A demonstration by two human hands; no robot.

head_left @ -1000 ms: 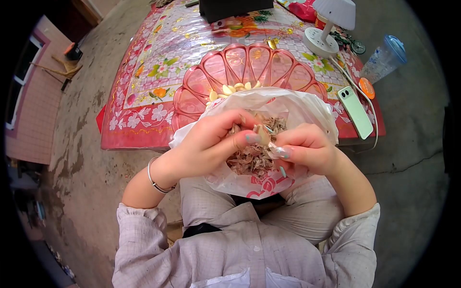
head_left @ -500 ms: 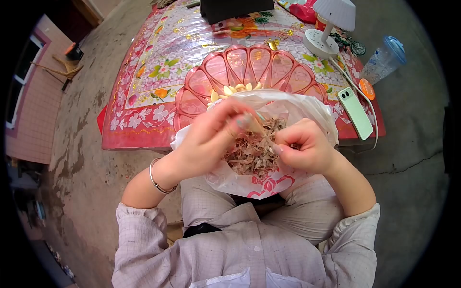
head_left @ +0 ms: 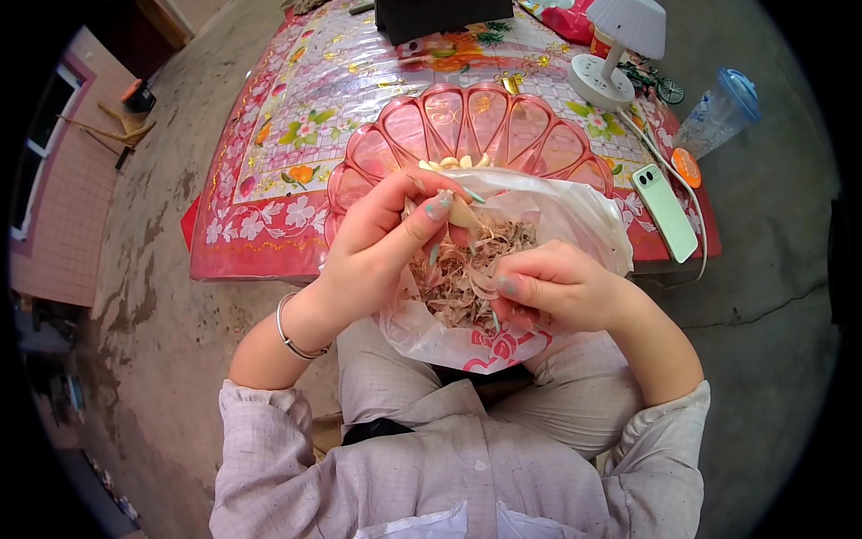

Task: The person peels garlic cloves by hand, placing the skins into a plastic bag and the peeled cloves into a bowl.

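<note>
My left hand (head_left: pixel 395 229) pinches a pale garlic clove (head_left: pixel 463 214) between thumb and fingers, above an open white plastic bag (head_left: pixel 584 202). Inside the bag lies a heap of dry garlic skins (head_left: pixel 458 301). Lower and to the right, my right hand (head_left: pixel 561 286) is closed in a pinch on a strip of garlic skin (head_left: pixel 482 280) over the heap. Behind the bag, several peeled garlic cloves (head_left: pixel 467 163) sit in a pink scalloped plastic tray (head_left: pixel 431 103), partly hidden by my left hand and the bag.
The table has a floral plastic cover (head_left: pixel 260 202). At its right are a light green phone (head_left: pixel 664 211), a white cable (head_left: pixel 703 235), a white lamp (head_left: pixel 602 81) and a lidded clear cup (head_left: pixel 718 112). A black object (head_left: pixel 440 18) stands at the back.
My hands have moved apart. The left one has turned, bringing the garlic clove into view, while the right one has shifted slightly left and down with a strip of skin.
</note>
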